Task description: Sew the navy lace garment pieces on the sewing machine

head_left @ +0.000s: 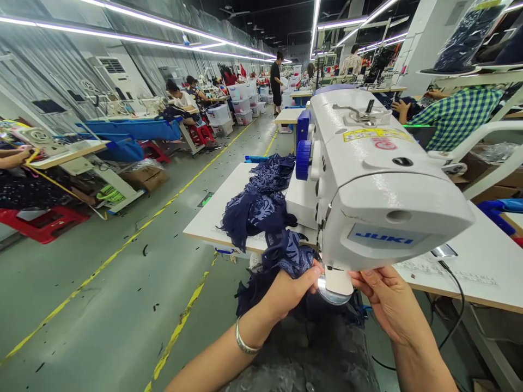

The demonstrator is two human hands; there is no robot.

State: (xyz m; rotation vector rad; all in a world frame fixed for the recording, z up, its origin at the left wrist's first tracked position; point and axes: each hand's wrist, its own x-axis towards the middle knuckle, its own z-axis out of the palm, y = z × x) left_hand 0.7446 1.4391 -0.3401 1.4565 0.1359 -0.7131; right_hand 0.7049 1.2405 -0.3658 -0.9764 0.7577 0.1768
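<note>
A white JUKI sewing machine (368,179) stands on a white table (482,261) right in front of me. Dark blue patterned fabric (265,212) lies piled left of the machine and hangs over the table's near edge. My left hand (292,291), with a silver bangle on the wrist, is closed on the blue fabric just under the machine head. My right hand (388,302) sits at the head's lower right, fingers curled toward the needle area; what they hold is hidden behind the machine.
A grey floor aisle with yellow lines (122,250) runs to the left. Other workers sit at sewing tables (180,100) on the far left. A person in a checked shirt (453,117) sits behind my machine. A black cable (457,288) hangs off the table.
</note>
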